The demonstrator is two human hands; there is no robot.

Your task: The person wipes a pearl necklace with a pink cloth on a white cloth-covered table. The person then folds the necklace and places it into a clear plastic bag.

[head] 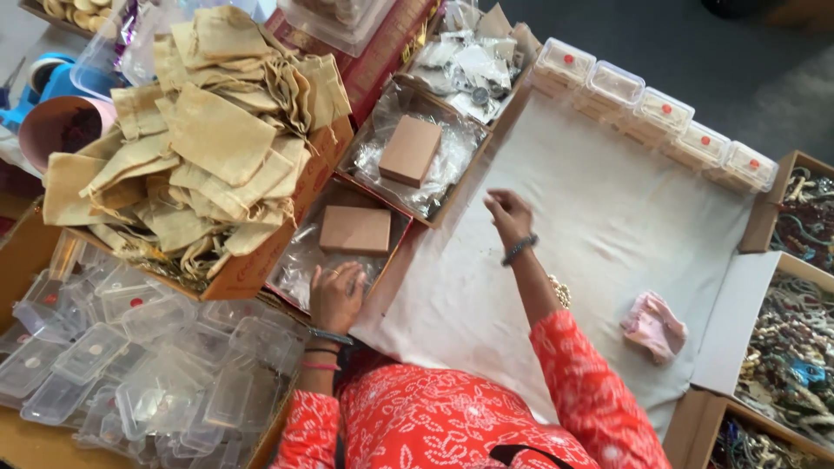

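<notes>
The white cloth [608, 217] spreads across your work area, bare in the middle, so keep it that way for sorting. At your left sits the cardboard box of tan drawstring pouches [208, 139], with the heap of clear plastic cases [130, 365] below it. Your left hand [337, 295] rests flat, fingers loosely spread and gripping nothing, on the crinkly plastic bags in the tray [300, 265], just beneath the small brown box [354, 230]. Press lightly there, since the bags look slippery. Your right hand [508, 213] hovers over the cloth with fingertips pinched narrow; I cannot tell whether something tiny sits in that grip. Hold it low above the cloth.
</notes>
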